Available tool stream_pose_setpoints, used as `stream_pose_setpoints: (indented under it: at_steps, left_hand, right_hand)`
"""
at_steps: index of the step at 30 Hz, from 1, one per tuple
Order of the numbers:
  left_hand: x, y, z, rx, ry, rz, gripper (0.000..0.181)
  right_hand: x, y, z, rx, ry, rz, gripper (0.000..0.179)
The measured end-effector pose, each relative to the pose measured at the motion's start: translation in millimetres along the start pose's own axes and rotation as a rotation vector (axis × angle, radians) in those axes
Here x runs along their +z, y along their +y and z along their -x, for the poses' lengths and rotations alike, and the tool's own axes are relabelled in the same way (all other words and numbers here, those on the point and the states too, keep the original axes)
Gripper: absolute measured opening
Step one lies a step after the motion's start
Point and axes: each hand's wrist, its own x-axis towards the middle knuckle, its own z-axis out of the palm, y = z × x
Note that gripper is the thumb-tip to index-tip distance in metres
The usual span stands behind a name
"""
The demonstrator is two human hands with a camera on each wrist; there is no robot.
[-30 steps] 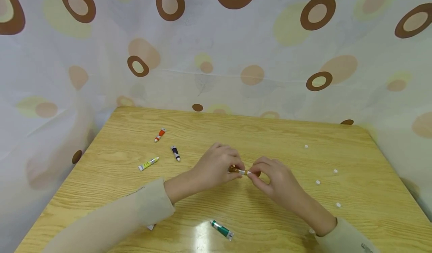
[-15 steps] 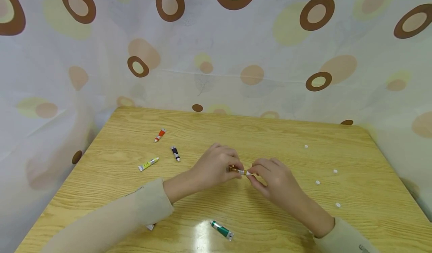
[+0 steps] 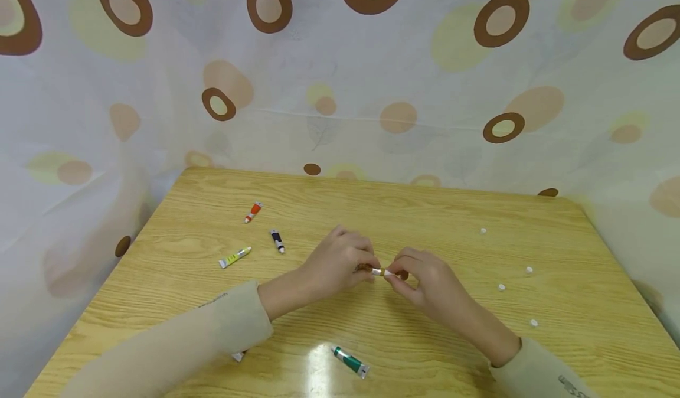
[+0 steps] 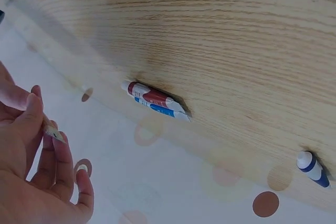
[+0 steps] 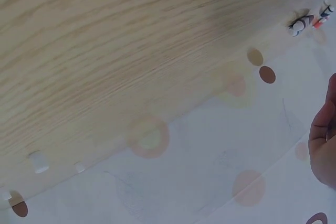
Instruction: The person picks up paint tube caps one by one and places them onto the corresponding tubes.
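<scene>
My left hand (image 3: 340, 262) grips the body of an ochre-brown paint tube (image 3: 378, 272) above the middle of the table, its tip toward the right. At that tip, the thumb and forefinger of my right hand (image 3: 432, 280) pinch the white cap. Fingers hide much of the tube in the head view. In the left wrist view, the crimped end of the paint tube (image 4: 54, 134) shows between the left hand's fingers. Only an edge of the right hand (image 5: 324, 140) enters the right wrist view.
Red (image 3: 254, 212), dark blue (image 3: 278, 241) and yellow (image 3: 235, 257) paint tubes lie at the left of the wooden table. A green tube (image 3: 349, 361) lies in front. Brown (image 4: 156, 96) and blue (image 4: 160, 109) tubes lie side by side. Several white caps (image 3: 502, 287) are scattered right.
Both hands have shifted very slightly left with the paint tube. The right fingers have changed their position a little at the cap. Everything on the table stays where it was.
</scene>
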Motion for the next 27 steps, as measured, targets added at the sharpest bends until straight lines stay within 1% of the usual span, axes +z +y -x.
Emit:
stream_pose_setpoints:
  at_steps: [3,7,11,14,20,24,27]
  left_hand:
    - [0.6,-0.9,0.6,0.009,-0.021,-0.005,0.015]
    - [0.1,-1.5,0.4,0.012,-0.046,-0.008,0.013]
    - [-1.3,-2.6,1.6,-0.025,-0.071,0.024,0.009]
    - [-0.6,-5.4,3.9,-0.071,-0.088,0.054,0.007]
    - [3.8,-14.6,8.9,-0.149,-0.102,0.076,0.006]
    - [6.8,-19.2,11.2,-0.167,-0.116,0.089,0.007]
    - [9.1,-21.7,13.3,-0.168,-0.118,0.093,0.007]
  right_hand:
    - [2,1,0.8,-0.016,0.02,0.037,0.018]
    - [4,2,1.2,-0.023,0.036,0.057,0.018]
    - [5,2,1.1,-0.02,0.032,0.069,0.018]
    - [3,2,2.1,-0.001,0.022,0.09,0.017]
    - [-6,3,11.0,0.038,0.022,0.118,0.015]
    - [-14,7,22.2,0.039,0.031,0.114,0.017]
    - [-20,10,31.9,0.027,0.041,0.098,0.02]
